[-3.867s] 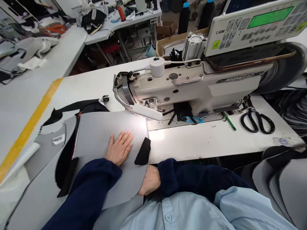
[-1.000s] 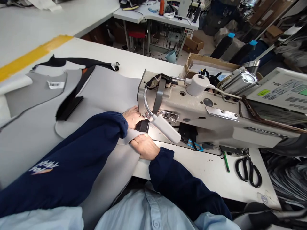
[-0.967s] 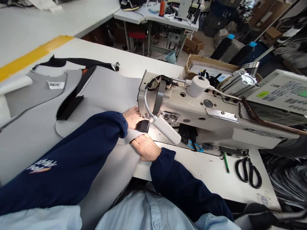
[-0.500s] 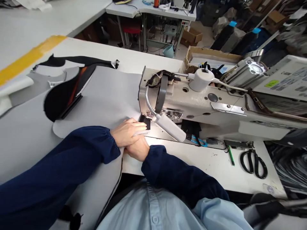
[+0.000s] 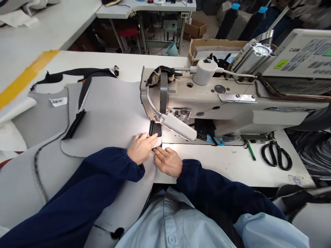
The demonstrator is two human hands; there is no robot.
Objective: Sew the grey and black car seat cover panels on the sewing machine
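Observation:
A large light-grey fabric piece (image 5: 113, 106) lies across the table and runs under the sewing machine's head (image 5: 165, 93). At its right edge, below the needle area, sits a black strip (image 5: 156, 128). My left hand (image 5: 141, 148) rests on the fabric just below this strip, fingers stretched out and pressing down. Close beside it, my right hand (image 5: 168, 162) has its fingers curled at the fabric's edge, gripping it; part of that grip is hidden. A white lamp (image 5: 178, 126) on a bendy neck lights the spot.
Black-handled scissors (image 5: 276, 155) and a green pen-like stick (image 5: 251, 151) lie on the right of the table (image 5: 207, 162). Blue-handled snips (image 5: 216, 140) lie under the machine arm. Behind the machine stands a cardboard box (image 5: 192, 51). A control panel (image 5: 297, 57) is at upper right.
My right hand has come out from under my left hand and shifted right to the fabric's edge. The fabric has turned a little, and the black strip shows more. The camera view has shifted.

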